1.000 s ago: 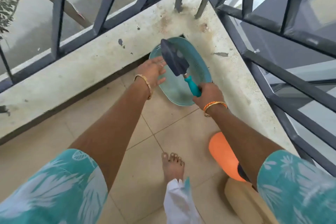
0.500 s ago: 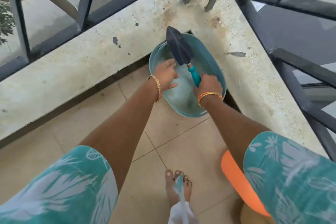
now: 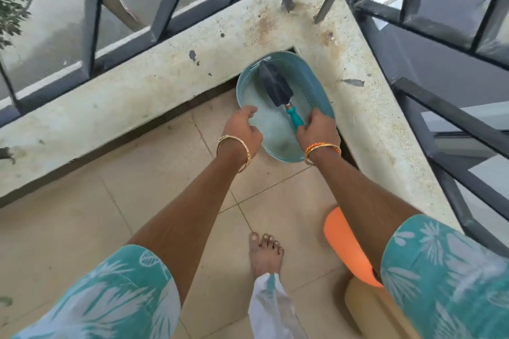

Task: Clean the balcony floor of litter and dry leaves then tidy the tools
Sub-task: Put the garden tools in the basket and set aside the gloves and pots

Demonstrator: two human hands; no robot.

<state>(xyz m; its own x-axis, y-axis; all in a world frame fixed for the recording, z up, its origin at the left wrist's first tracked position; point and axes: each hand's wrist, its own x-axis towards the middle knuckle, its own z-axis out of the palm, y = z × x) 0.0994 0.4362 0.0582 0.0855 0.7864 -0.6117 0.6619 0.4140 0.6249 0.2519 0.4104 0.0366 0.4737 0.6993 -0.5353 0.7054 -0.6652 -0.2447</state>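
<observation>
Tidying the tools is the step in hand, by my reading: the right hand (image 3: 316, 132) has its grip curled round the end of the teal handle of the dark-bladed garden trowel (image 3: 275, 85), whose blade lies ahead of that grip inside the teal oval plastic basin (image 3: 314, 74) in the corner of the tiled balcony floor (image 3: 137, 215). Across from it, the left hand (image 3: 243, 129) curls at the basin's near-left rim, apparently holding it; whether it truly pinches the edge I cannot tell. Next, probably, the right grip lets the handle go without tipping the basin, or both hands lift it away.
</observation>
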